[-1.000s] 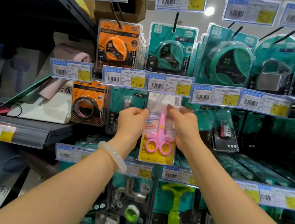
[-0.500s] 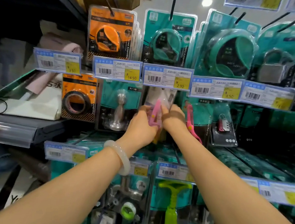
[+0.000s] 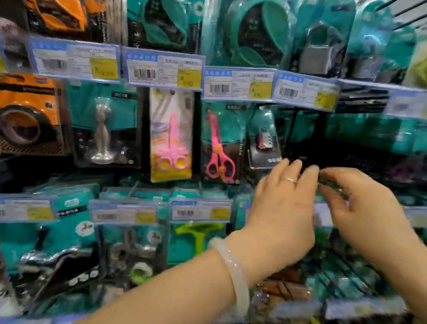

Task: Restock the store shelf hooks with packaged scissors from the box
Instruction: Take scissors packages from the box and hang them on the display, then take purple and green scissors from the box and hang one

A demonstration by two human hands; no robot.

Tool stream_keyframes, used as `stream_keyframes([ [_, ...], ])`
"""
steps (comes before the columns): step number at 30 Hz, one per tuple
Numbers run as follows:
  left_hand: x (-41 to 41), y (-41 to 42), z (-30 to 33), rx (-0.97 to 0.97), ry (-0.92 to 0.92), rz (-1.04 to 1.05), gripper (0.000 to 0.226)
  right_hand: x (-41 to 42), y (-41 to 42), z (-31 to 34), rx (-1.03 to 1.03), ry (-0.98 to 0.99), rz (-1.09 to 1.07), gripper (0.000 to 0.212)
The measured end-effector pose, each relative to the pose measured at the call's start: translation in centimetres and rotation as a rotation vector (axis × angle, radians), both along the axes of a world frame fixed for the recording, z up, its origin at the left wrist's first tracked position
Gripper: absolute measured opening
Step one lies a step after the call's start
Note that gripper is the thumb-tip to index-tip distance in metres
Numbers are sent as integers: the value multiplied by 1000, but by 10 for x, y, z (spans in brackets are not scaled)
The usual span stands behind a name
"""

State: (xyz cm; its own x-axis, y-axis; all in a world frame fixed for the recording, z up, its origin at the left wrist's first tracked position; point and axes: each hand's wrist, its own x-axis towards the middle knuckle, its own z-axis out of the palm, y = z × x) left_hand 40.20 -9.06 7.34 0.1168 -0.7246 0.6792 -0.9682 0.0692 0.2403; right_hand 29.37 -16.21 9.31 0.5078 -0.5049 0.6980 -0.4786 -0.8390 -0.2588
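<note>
Hands (image 3: 283,208) withdrawn; scissors pack (image 3: 171,138) hanging left.

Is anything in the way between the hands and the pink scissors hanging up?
Nothing visible. The scissors pack hangs on its hook, facing out, with open space in front. Both the left hand and right hand are off to its right and lower, holding nothing.

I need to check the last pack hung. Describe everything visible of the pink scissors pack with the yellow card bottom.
The pink scissors pack with the yellow card bottom hangs upright, slightly tilted, from a hook behind the blue-and-yellow price label. A clear plastic blister covers a white card that turns yellow at the base. Inside, closed pink plastic scissors point up, with two round handle loops low down. A second pack of pink scissors hangs beside it on the right. Neither hand touches it.
</note>
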Motion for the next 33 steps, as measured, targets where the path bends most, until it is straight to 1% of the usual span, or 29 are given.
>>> stream_keyframes([
  [3,-57,-46,-18,248,-225,-22,71,-76,-48,-35,54,245,-303,39],
  [5,-101,-75,-39,351,-296,-74,71,-128,-72,-65,122,420,-475,44],
  [7,-145,-99,-63,436,-348,-152,69,-178,-86,-95,228,517,-574,47],
  [9,-186,-123,-87,501,-387,-225,70,-223,-92,-120,295,567,-651,44],
  [11,-227,-147,-109,534,-417,-289,68,-267,-96,-143,358,592,-724,40],
  [16,-330,-198,-158,676,-475,-402,66,-368,-116,-181,566,637,-855,44],
  [18,-367,-217,-168,691,-474,-437,61,-406,-128,-190,607,637,-889,43],
  [20,-403,-235,-172,715,-469,-470,57,-441,-141,-196,628,627,-909,48],
  [22,-437,-253,-172,748,-489,-501,61,-473,-153,-200,645,586,-936,54],
  [24,-468,-272,-173,741,-529,-534,62,-502,-162,-206,667,559,-958,49],
  [26,-497,-289,-176,718,-553,-569,58,-530,-169,-212,713,541,-981,44],
  [33,-598,-357,-202,722,-613,-685,57,-624,-215,-233,849,469,-1063,48],
])
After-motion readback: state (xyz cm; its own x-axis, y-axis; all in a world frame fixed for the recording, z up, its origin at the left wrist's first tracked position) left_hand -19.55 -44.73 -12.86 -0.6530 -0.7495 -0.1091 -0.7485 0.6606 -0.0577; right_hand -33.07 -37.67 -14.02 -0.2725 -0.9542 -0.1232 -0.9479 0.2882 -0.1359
